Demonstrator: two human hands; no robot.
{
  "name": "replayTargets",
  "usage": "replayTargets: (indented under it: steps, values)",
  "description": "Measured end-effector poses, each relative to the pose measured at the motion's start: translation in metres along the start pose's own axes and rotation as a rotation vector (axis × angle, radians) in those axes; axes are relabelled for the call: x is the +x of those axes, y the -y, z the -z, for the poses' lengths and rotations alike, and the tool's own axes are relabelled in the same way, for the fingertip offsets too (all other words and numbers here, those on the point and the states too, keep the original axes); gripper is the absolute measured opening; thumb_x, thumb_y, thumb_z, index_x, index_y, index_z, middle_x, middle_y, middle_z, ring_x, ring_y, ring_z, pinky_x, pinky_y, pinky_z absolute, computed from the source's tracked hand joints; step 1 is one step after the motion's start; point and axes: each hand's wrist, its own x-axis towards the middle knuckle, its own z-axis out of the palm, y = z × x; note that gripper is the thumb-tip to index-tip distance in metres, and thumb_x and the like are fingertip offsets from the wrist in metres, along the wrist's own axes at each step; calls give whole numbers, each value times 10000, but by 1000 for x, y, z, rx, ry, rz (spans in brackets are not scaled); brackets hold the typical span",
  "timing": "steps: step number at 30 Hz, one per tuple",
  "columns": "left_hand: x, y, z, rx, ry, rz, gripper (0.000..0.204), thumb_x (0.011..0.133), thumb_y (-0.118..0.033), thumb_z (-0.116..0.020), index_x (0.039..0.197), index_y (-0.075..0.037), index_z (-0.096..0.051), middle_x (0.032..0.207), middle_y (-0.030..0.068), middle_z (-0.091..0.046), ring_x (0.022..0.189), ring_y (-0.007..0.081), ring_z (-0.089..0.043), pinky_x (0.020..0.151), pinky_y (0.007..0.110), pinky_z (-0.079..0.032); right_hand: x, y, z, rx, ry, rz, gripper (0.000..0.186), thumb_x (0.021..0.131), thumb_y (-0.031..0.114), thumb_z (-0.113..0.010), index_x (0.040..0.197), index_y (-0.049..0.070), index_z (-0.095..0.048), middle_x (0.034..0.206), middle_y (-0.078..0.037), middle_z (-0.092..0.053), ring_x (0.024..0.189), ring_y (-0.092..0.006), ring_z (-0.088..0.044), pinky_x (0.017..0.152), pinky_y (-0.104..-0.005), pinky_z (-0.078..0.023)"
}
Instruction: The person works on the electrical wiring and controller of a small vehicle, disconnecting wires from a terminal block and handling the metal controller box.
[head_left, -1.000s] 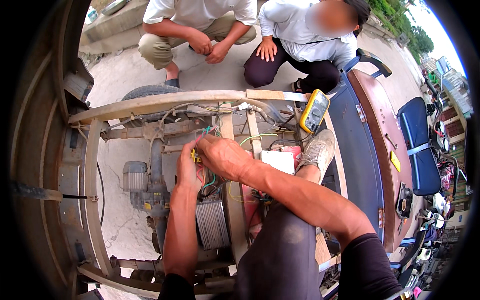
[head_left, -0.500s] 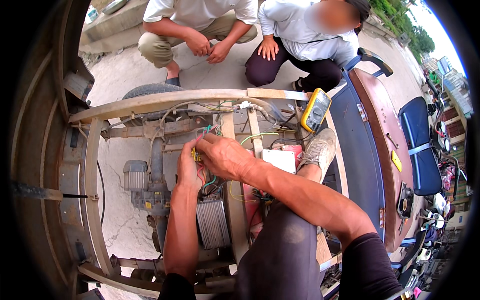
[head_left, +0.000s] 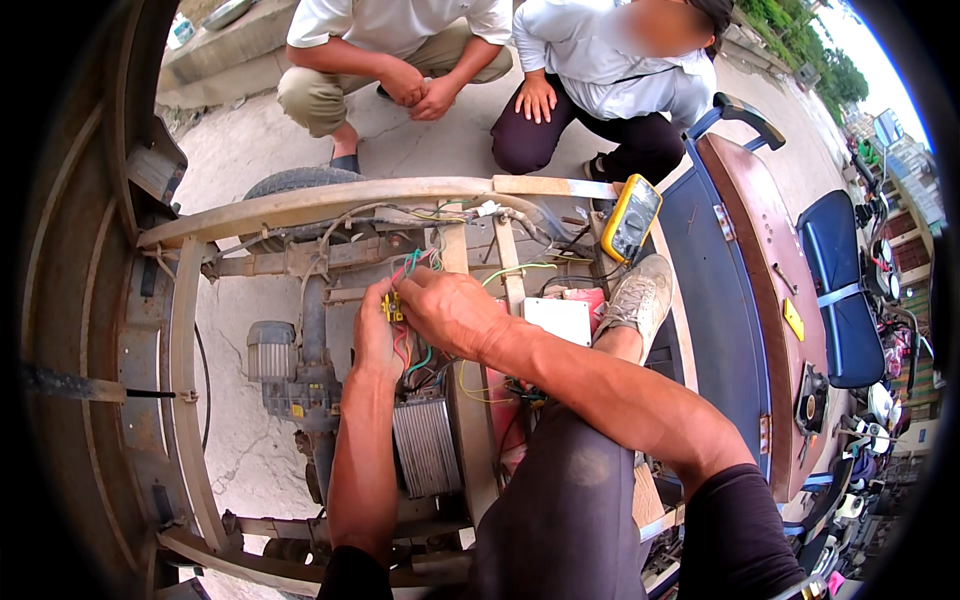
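My left hand grips a small yellow connector among red, green and pale wires inside an open vehicle frame. My right hand is closed at the same connector, its fingertips partly hidden, so I cannot make out exactly what it pinches. Below them are a finned metal unit and a grey motor. A white box lies right of my right hand, beside my shoe. A yellow multimeter leans on the frame's upper right, above my shoe.
Two people squat beyond the frame, one in khaki trousers, another in dark trousers. At right are a brown board with small tools, and a blue seat. Rusty metal bodywork stands at left, parked scooters at far right.
The two squatting people have shifted slightly, the left one's hands drawing a little together. My hands stay at the connector, almost unmoved.
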Motion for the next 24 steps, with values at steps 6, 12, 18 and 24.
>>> replayTargets:
  steps: [6, 12, 18, 24]
  values:
    - [-7, -2, -15, -25, -28, -7, 245, 970, -266, -543, 1022, -58, -662, 912, 33, -666, 832, 145, -631, 759, 309, -505, -1, -6, -6, 94, -127, 141, 180, 824, 55, -605, 996, 6, -581, 896, -164, -600, 839, -379, -633, 711, -451, -532]
    - [-6, -1, -10, 13, -48, -16, 246, 962, -272, -550, 1014, -59, -662, 902, 32, -660, 818, 145, -624, 747, 300, -497, -1, -1, 0, 37, -11, 106, 257, 794, 67, -614, 1039, 0, -577, 1001, -180, -628, 943, -347, -653, 791, -417, -549]
    - [-3, -1, -8, -13, -44, -3, 237, 959, -268, -551, 995, -61, -661, 900, 35, -662, 820, 143, -626, 743, 293, -495, -2, -5, -2, 22, -40, 179, 338, 779, 84, -662, 1096, -14, -594, 1050, -174, -630, 974, -349, -651, 817, -408, -549]
    - [-4, -1, -10, -24, -34, -11, 243, 963, -265, -543, 1000, -56, -662, 903, 40, -668, 819, 152, -636, 756, 303, -506, -2, -7, 0, 134, -87, 181, 303, 780, 63, -653, 1073, -3, -618, 1003, -166, -638, 929, -361, -654, 782, -412, -549]
